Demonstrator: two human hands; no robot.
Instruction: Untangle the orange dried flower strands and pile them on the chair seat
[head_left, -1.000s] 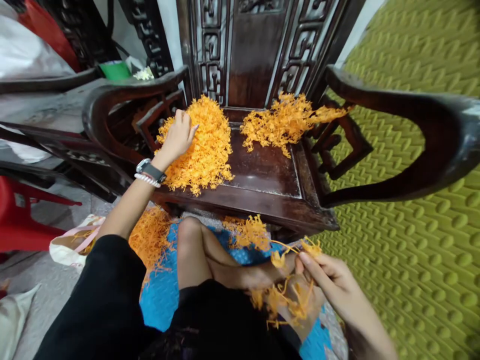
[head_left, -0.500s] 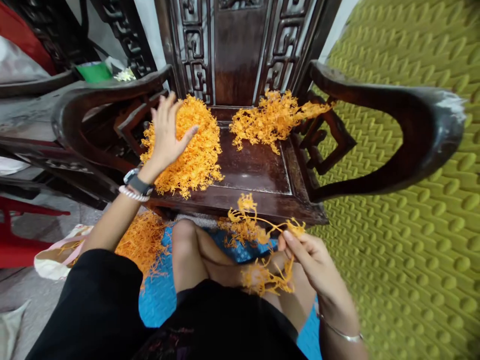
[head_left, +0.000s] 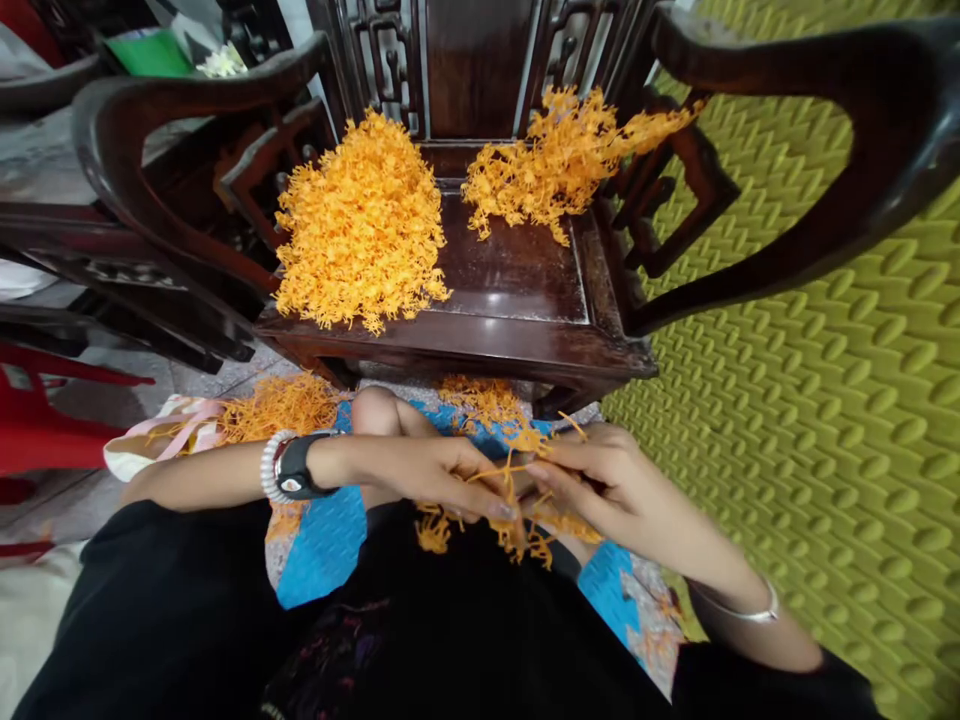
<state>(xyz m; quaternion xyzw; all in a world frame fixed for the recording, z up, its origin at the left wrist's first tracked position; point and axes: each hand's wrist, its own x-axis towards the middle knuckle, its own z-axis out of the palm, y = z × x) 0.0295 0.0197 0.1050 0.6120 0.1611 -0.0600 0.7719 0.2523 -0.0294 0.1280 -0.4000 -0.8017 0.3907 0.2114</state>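
Over my lap, my left hand (head_left: 431, 472) and my right hand (head_left: 611, 485) are close together, fingers pinched on a thin orange flower sprig (head_left: 529, 440). Its stem runs between the fingertips, and curly orange tufts (head_left: 433, 530) hang below them. Which fingers press on which part is partly hidden. Ahead on the dark wooden chair (head_left: 517, 270), a large mound of small orange blossoms (head_left: 360, 225) covers the left of the seat. At the right of the seat lies a looser pile of branching orange sprigs (head_left: 555, 165), reaching toward the armrest.
Under the chair and by my knees, orange stems (head_left: 289, 408) are heaped on the floor and a blue sheet (head_left: 326, 550). A cloth bag (head_left: 139, 450) and a red stool (head_left: 60, 420) are at left. A yellow-green textured mat (head_left: 825, 430) covers the right side.
My left hand has come down from above the blossom mound to my right hand at the lap, and its fingers have closed on the sprig. The view has tilted downward.
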